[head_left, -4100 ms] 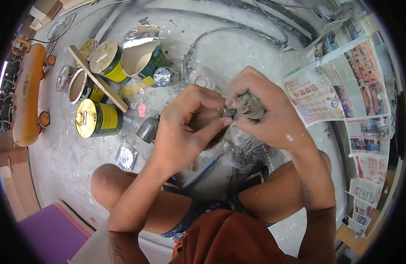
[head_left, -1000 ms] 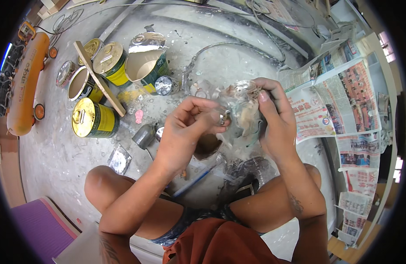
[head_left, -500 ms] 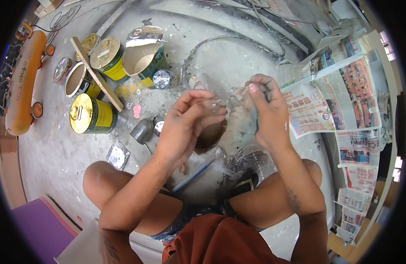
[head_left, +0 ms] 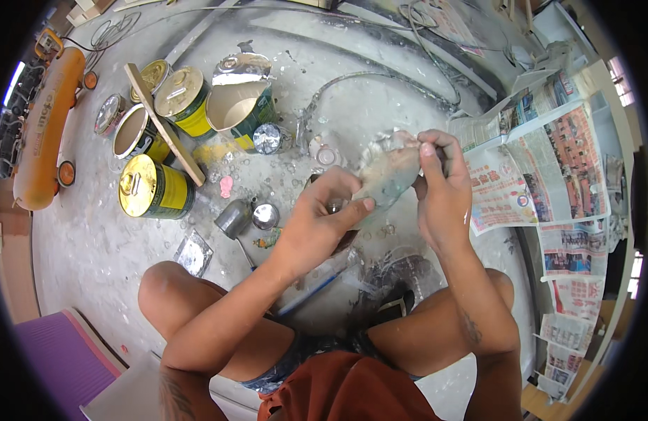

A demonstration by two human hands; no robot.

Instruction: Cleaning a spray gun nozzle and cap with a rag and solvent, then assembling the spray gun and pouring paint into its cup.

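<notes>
A thin, translucent, stained sheet [head_left: 390, 172], greyish with a green tinge, stretches between my two hands in front of me. My left hand [head_left: 324, 217] pinches its lower left end between thumb and fingers. At the upper right end, my right hand [head_left: 443, 175] grips it with thumb and bent fingers. Whether it is mesh or plastic film I cannot make out. Behind my left hand, a brown container [head_left: 347, 240] is mostly hidden. To the left lie a grey metal cup [head_left: 234, 218] and a small round metal piece [head_left: 265, 216].
Paint cans [head_left: 155, 188] stand at the left, with a wooden stick [head_left: 164, 126] leaning across them. An orange air compressor [head_left: 49, 133] is at the far left. A blue stick [head_left: 310, 293] lies before my knees. Newspaper [head_left: 506, 182] covers a panel at the right. A hose [head_left: 352, 78] curves behind.
My left hand has moved right and closed on the sheet's near end. The sheet has swung from hanging to slanting between both hands. The view has shifted slightly.
</notes>
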